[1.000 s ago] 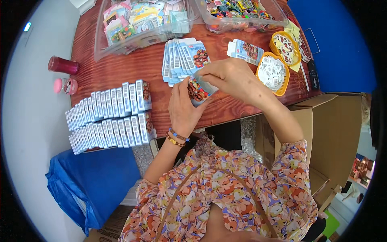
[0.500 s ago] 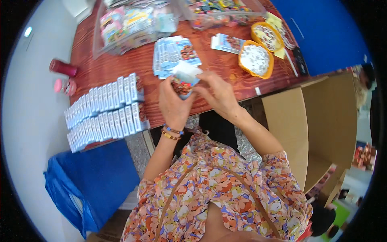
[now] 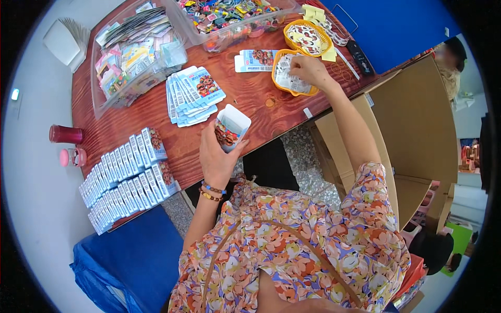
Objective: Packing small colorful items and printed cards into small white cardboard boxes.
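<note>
My left hand (image 3: 218,159) is wrapped round a small light-blue carton (image 3: 228,134) with a picture on its front. The carton is tilted over the table's front edge, its white top flap standing up. Over at the right, my right hand (image 3: 311,73) reaches into a yellow basket (image 3: 298,94) of small white slips (image 3: 286,77). Its fingers are bunched together and point down among the slips; what they pinch, if anything, is hidden. Beyond my left hand, flat light-blue cartons (image 3: 190,96) lie in a fanned pile.
Two rows of filled-out cartons (image 3: 125,177) stand at the left. Clear bins (image 3: 135,88) of packets and small colourful trinkets (image 3: 224,15) sit at the back. Another yellow basket (image 3: 327,47), a flat carton (image 3: 255,61) and a black object (image 3: 360,56) lie rightward. A large cardboard box (image 3: 412,104) adjoins the table.
My right hand has left the carton and moved right into the yellow basket. My left hand still holds the carton, now with its flap upright. The whole view has shifted.
</note>
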`<state>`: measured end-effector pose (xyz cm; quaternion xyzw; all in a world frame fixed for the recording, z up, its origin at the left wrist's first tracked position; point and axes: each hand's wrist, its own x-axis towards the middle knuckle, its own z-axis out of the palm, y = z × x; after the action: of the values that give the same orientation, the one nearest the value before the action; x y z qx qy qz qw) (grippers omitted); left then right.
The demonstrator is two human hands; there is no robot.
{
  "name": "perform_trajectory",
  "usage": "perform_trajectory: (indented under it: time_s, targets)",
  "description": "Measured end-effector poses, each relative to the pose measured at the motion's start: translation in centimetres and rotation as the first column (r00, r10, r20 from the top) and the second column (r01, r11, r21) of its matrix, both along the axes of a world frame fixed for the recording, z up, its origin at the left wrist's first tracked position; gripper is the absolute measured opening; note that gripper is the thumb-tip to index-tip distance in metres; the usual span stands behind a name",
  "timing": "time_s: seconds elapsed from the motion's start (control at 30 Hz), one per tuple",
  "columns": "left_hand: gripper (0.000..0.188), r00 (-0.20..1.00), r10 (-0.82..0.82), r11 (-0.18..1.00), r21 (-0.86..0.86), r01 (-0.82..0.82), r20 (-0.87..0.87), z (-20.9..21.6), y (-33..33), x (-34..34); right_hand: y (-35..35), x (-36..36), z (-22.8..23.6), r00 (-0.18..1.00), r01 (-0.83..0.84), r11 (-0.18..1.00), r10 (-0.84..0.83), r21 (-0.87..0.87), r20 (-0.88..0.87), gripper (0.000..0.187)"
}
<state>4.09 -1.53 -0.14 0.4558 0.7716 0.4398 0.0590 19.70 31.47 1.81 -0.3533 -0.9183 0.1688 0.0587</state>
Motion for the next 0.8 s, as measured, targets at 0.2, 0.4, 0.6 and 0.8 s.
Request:
perform_trajectory:
  time_s: [0.2, 0.4, 0.6, 0.8]
  targets:
    - [0.081, 0.997, -0.066, 0.997, -0.053, 0.063, -0.047, -0.5, 1.0, 0.1, 1.4, 1.5, 1.4, 0.941, -0.02, 0.854, -0.159, -0.519, -0.297, 0.01]
    - [0.083, 0.985, -0.147, 0.985, -0.107, 0.138, -0.089, 0.3, 3.0, 0.6, 1.9, 2.8, 0.9, 0.862, -0.109, 0.731, -0.268, -0.674, -0.43, 0.008]
    - [0.084, 0.97, -0.121, 0.981, -0.174, 0.084, -0.212, -0.1, 5.2, 0.7, -4.5, 1.2, 5.7, 0.875, -0.239, 0.688, -0.152, -0.685, -0.459, 0.007]
    - [0.083, 0.95, -0.121, 0.981, -0.178, 0.07, -0.288, 1.0, 6.4, 1.8, -11.3, -1.3, 6.3, 0.933, -0.273, 0.959, 0.284, 0.08, -0.219, 0.016]
